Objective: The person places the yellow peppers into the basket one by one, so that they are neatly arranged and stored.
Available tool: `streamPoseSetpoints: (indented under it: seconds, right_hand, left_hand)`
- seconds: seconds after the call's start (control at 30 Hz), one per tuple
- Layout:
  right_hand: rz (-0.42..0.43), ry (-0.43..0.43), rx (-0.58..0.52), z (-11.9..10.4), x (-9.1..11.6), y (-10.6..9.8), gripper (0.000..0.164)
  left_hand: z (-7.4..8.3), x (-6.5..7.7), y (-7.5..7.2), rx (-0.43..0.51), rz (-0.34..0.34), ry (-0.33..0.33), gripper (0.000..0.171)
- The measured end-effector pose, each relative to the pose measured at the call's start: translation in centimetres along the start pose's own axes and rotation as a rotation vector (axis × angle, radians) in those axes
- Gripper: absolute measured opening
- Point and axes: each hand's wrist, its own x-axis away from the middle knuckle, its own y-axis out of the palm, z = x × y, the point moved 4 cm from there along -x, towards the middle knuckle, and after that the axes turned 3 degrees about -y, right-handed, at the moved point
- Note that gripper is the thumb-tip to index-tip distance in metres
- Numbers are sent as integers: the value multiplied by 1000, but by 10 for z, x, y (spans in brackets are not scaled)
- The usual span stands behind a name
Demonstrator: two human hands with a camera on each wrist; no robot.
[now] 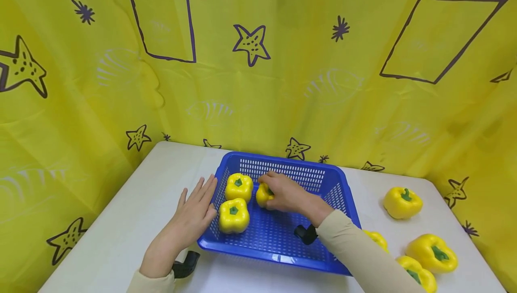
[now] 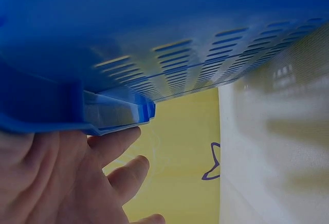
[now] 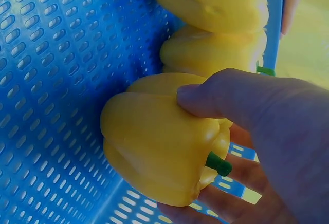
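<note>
A blue perforated plastic basket (image 1: pixel 278 239) stands on the white table. Inside it, my right hand (image 1: pixel 288 196) grips a yellow bell pepper (image 1: pixel 262 195) with a green stem, thumb on one side and fingers round the other, as the right wrist view shows of the same pepper (image 3: pixel 159 136). Two more yellow peppers stand upright along the basket's left wall, one farther back (image 1: pixel 239 187) and one nearer (image 1: pixel 234 216). My left hand (image 1: pixel 194 212) lies with straight fingers along the outside of the left rim; the left wrist view shows the hand (image 2: pixel 77 178) under that rim.
Several yellow peppers lie on the table right of the basket, one farther back (image 1: pixel 402 203) and one nearer (image 1: pixel 432 253); my right forearm partly covers others. A yellow patterned curtain (image 1: pixel 282 104) hangs round the back and sides of the white table (image 1: pixel 133 207).
</note>
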Motion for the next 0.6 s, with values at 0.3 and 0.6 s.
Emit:
streamPoseSetpoints:
  seconds: [0.3, 0.6]
  right_hand:
    - [6, 16, -53, 0, -5, 5, 57]
    - [-7, 34, -75, -2, -3, 4, 56]
  left_hand:
    - [0, 0, -1, 2, 8, 3, 62]
    - [0, 0, 0, 1, -2, -6, 63]
